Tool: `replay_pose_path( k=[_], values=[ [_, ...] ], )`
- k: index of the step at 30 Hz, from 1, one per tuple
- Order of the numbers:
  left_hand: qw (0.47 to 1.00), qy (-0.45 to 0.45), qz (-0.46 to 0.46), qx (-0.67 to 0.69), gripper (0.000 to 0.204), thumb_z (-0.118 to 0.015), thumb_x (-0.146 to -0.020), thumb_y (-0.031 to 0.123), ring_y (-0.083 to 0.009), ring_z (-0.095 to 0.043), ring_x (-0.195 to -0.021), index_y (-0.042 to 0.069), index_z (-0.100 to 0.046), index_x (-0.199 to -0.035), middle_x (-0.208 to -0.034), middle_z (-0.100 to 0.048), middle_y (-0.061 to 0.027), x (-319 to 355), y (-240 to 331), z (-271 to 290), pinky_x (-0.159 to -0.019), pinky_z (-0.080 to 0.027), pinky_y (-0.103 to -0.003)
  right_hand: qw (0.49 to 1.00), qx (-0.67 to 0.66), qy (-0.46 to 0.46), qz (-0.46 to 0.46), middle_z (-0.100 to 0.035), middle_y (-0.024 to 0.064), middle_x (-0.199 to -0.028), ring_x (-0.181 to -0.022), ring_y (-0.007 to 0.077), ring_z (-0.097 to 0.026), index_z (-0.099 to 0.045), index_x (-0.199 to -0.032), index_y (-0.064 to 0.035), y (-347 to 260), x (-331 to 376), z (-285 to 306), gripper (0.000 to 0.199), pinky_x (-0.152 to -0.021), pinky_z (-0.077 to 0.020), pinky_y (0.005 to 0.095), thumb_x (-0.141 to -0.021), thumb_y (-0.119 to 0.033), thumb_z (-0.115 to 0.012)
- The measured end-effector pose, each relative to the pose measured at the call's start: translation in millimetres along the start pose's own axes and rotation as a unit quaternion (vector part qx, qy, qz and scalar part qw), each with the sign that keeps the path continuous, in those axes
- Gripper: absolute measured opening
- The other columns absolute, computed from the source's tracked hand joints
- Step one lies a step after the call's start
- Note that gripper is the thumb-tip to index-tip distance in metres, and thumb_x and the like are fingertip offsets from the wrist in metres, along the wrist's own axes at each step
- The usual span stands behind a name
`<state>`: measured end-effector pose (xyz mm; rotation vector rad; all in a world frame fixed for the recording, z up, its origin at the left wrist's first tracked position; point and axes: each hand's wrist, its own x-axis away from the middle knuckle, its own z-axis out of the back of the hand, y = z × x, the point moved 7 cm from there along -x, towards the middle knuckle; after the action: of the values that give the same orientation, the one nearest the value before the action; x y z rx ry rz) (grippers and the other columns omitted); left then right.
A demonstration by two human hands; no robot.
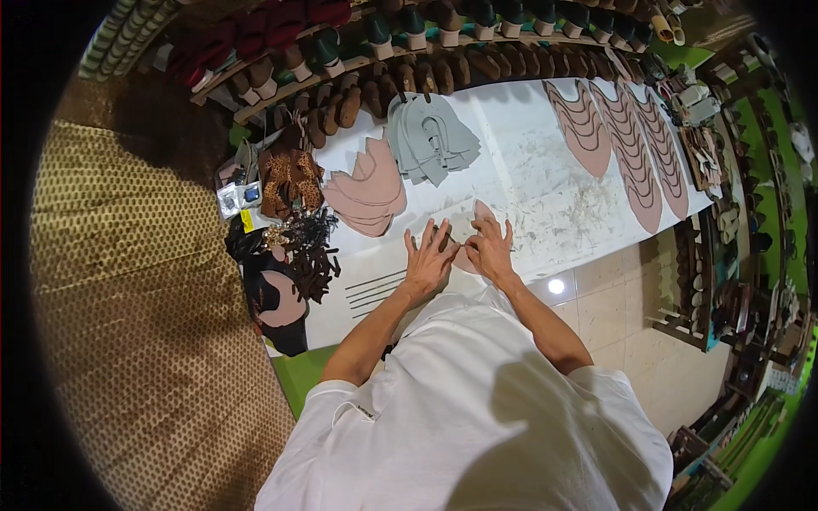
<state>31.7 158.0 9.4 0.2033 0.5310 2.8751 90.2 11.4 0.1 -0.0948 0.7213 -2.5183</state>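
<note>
A pink pointed shoe piece (484,210) lies on the white-covered table in front of me, mostly beneath my right hand. My right hand (489,252) rests on it with thumb and forefinger pinched at its left edge, the other fingers raised. Close on the left, my left hand (429,260) has its thumb and forefinger drawn together and its other fingers spread. A thin dark strip (460,245) seems to run between the two pinches; the fingers hide most of it. Several similar dark strips (375,290) lie side by side left of my left forearm.
Stacked pink pieces (366,192) and grey pieces (430,140) lie farther back. Overlapping dark-edged pink pieces (626,162) form rows at right. Leopard-print pieces (288,179) and dark scraps (313,271) crowd the left end. Shoe racks (409,60) stand behind the table.
</note>
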Motion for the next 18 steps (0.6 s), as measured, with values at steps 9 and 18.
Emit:
replay_pose_path(
  k=[9, 18],
  values=[
    [0.999, 0.015, -0.016, -0.024, 0.034, -0.058, -0.101, 0.026, -0.0370, -0.016, -0.159, 0.023, -0.070, -0.133, -0.174, -0.021, -0.0104, -3, 7, 1, -0.113, -0.013, -0.080, 0.999, 0.002, -0.037, -0.019, -0.059, 0.0063, -0.137, -0.146, 0.0311, -0.039, -0.083, -0.091, -0.0130, 1, -9, -1, 0.012, -0.122, -0.0105, 0.0708, -0.084, -0.020, -0.075],
    [1.000, 0.018, 0.010, -0.020, 0.046, -0.064, -0.096, 0.025, -0.0414, -0.015, -0.158, 0.030, -0.062, -0.142, -0.175, -0.015, -0.0107, 3, 14, -4, -0.109, -0.013, -0.083, 0.997, 0.039, -0.062, -0.029, -0.059, 0.0055, -0.137, -0.146, 0.0304, -0.039, -0.083, -0.090, -0.0144, -2, -14, 0, 0.013, -0.121, -0.0107, 0.0724, -0.082, -0.023, -0.078]
  ],
)
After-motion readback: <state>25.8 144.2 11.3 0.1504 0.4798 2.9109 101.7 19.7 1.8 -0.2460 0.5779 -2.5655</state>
